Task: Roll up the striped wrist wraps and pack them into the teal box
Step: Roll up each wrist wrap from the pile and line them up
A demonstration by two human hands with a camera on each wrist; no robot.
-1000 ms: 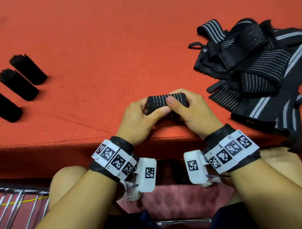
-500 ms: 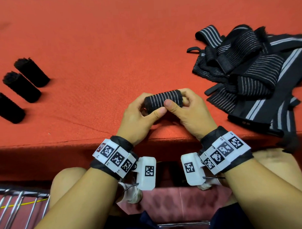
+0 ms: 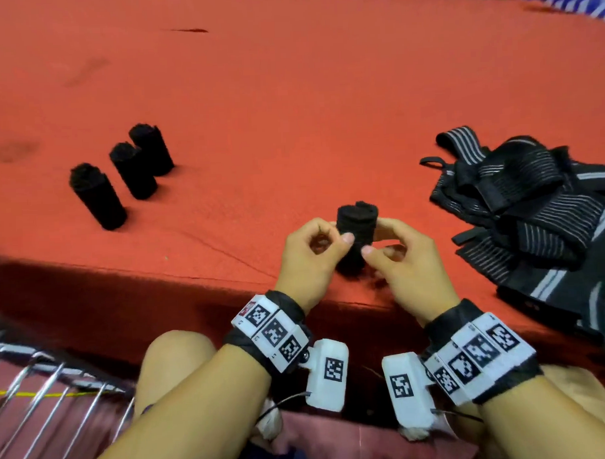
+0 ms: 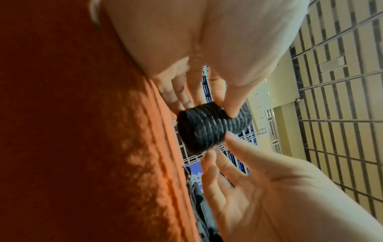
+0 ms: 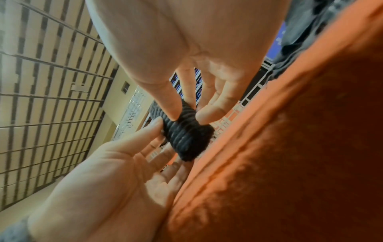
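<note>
So progress-wise: 3 finished rolls (image 3: 121, 174) are stood upright in a little row at the left of the head view, on the red cloth-covered table (image 3: 289, 92). A 4th roll (image 3: 357, 229) is held on end at lower centre, near the table's front edge, and it looks fully wound, so roughly 4 wraps are rolled. A tangled pile of unrolled striped wraps (image 3: 533, 214) is still heaped at the right edge of the frame, how many can't be counted. The teal box isn't seen in any view, so nothing is judged packed yet. Rolling is probably not even half done, and all the packing is left.

Fingers: the roll is pinched between thumb and fingertips of the left hand (image 3: 312, 260) on its left side, and by thumb and fingers of the right hand (image 3: 405, 263) on its right side. Both hands are clamped lightly on it, with the rest of the fingers curled loosely.

What's different per view: only the head view gives the layout, meaning the row of 3, the pile and the table edge. In the left wrist view the roll (image 4: 211, 127) is seen from below with its ribbed side and flat end clear of the cloth, so it's held in the air, not set down. In the right wrist view the roll (image 5: 186, 135) is shown with a thumb pressed on its side, plus barred windows behind, which the head view misses.
</note>
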